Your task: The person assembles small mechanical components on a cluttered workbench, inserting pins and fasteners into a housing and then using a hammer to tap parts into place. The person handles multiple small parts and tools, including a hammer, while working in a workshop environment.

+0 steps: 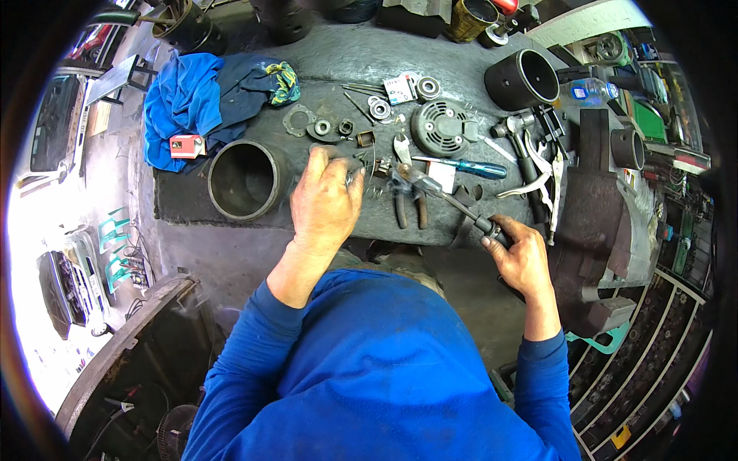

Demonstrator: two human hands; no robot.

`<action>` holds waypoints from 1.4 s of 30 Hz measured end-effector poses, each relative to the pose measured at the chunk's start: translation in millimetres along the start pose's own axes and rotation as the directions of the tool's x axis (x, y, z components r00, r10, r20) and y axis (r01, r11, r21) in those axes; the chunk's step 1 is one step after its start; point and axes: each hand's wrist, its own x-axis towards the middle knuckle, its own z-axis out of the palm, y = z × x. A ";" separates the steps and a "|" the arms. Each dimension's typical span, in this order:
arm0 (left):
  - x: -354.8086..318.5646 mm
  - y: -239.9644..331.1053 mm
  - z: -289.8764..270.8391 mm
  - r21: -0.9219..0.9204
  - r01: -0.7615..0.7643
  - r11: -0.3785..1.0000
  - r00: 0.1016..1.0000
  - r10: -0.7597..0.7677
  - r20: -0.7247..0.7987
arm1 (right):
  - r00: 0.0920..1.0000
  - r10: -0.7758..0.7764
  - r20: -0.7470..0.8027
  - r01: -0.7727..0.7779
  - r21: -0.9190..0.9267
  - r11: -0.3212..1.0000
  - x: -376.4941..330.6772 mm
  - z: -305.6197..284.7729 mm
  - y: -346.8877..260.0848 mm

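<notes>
My right hand grips the dark handle of what looks like a soldering iron. Its metal shaft slants up and left toward small parts in the middle of the bench. Over the bench left of those parts is my left hand, its fingers curled; whatever they hold is hidden. A small metal part with wires sits just right of these fingertips. Pliers with dark handles lie below the iron's head. Close by are a blue-handled screwdriver and a round slotted metal cover. Faint smoke hangs around.
A thick metal cylinder stands left of my left hand, below a blue cloth and a small red box. Bearings lie at the back. Locking pliers and another cylinder occupy the right side.
</notes>
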 end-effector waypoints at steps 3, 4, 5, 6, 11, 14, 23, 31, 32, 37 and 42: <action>0.6 0.7 -0.5 -0.008 -0.013 1.000 1.000 0.013 -0.009 | 0.999 -0.041 -0.025 0.040 -0.033 0.999 0.1 0.5 -2.1; 0.4 1.0 -0.7 -0.012 -0.017 1.000 1.000 0.017 -0.013 | 0.999 -0.047 -0.025 0.046 -0.035 0.998 0.2 0.5 -2.6; 0.2 1.2 -0.9 -0.015 -0.025 1.000 0.999 0.025 -0.022 | 0.998 -0.049 -0.025 0.048 -0.043 0.998 0.4 0.5 -3.2; 0.1 1.4 -1.2 -0.010 -0.018 1.000 1.000 0.018 -0.014 | 0.998 -0.058 -0.031 0.056 -0.050 0.997 0.5 0.4 -3.9; 0.0 1.1 -1.1 0.015 -0.025 1.000 1.000 0.026 -0.016 | 0.997 -0.075 -0.038 0.071 -0.081 0.994 1.7 -0.6 -7.3; -0.6 1.2 -0.5 -0.009 -0.009 1.000 1.000 0.009 -0.018 | 0.996 -0.080 -0.042 0.075 -0.100 0.992 2.4 -2.4 -8.5; -1.1 1.6 -0.6 -0.002 -0.007 1.000 1.000 0.007 -0.012 | 0.987 -0.137 -0.079 0.125 -0.140 0.982 4.9 -5.5 -9.7; -0.8 3.3 -1.5 -0.023 0.005 1.000 1.000 -0.005 -0.013 | 0.975 -0.204 -0.094 0.177 -0.232 0.956 6.0 -8.4 -11.8; -0.6 3.6 -1.4 -0.032 0.005 0.999 1.000 -0.006 -0.014 | 0.975 -0.203 -0.093 0.176 -0.235 0.956 6.1 -8.7 -12.1; -0.1 5.0 -0.2 -0.018 0.018 1.000 1.000 -0.018 -0.012 | 0.972 -0.213 -0.097 0.185 -0.237 0.954 6.7 -10.0 -14.0; 1.0 6.3 1.2 -0.006 0.013 1.000 1.000 -0.013 -0.021 | 0.982 -0.173 -0.077 0.150 -0.239 0.959 4.8 -11.3 -18.1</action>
